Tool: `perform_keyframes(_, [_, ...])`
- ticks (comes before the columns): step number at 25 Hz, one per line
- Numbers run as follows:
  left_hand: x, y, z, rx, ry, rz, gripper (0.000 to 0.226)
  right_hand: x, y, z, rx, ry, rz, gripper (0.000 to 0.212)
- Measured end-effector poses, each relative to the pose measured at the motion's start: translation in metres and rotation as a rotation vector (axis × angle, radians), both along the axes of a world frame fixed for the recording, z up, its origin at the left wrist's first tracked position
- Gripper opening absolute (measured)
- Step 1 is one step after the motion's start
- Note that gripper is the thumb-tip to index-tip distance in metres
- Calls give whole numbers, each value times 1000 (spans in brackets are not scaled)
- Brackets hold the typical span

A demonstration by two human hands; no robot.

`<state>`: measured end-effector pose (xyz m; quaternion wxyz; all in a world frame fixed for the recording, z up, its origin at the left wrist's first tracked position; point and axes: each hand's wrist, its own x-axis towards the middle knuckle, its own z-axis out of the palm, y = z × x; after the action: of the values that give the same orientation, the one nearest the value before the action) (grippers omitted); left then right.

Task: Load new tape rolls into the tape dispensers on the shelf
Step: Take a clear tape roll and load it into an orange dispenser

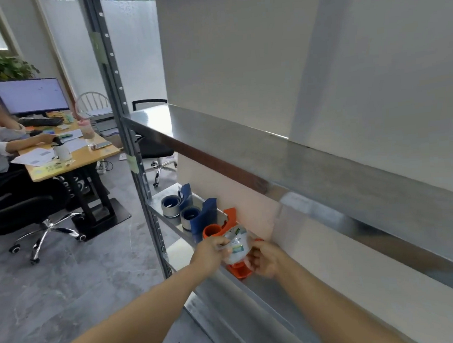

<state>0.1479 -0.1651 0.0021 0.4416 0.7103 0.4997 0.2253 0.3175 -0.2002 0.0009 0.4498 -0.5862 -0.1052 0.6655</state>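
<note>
Gripping tape roll (237, 246) — left hand (212, 254), right hand (265, 259).

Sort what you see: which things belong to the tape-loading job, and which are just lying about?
Job: clear tape roll, orange dispenser, near blue dispenser, far blue dispenser, left hand, right hand, shelf.
Lying about: monitor, desk, white bottle, potted plant.

Centre: orange dispenser (213, 230), two blue dispensers (204, 216), transparent tape roll (238, 247) with green-and-white label, silver shelf (326, 170). Lower left: grey marbled floor (67, 281).
</note>
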Motion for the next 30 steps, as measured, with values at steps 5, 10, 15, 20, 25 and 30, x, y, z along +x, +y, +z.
perform_keyframes(5, [10, 44, -11, 45, 128, -201, 18, 19, 14, -7, 16, -65, -142, 26])
perform_keyframes(10, [13, 85, -34, -96, 157, -195, 16, 40, 3, -12, -7, -87, -242, 26])
perform_keyframes(15, [40, 91, -26, -349, 40, -468, 21, 32, -2, -8, -23, -66, -405, 25])
perform_keyframes(20, [45, 90, -20, -167, 188, -802, 78, 2, 8, -15, -69, 49, -580, 26])
perform_keyframes(25, [37, 98, -6, 8, 85, -810, 55, -29, 2, -15, -70, -204, -589, 33])
perform_keyframes(30, [31, 126, 11, -36, 212, -1072, 62, -28, -15, -2, 99, -881, -260, 47])
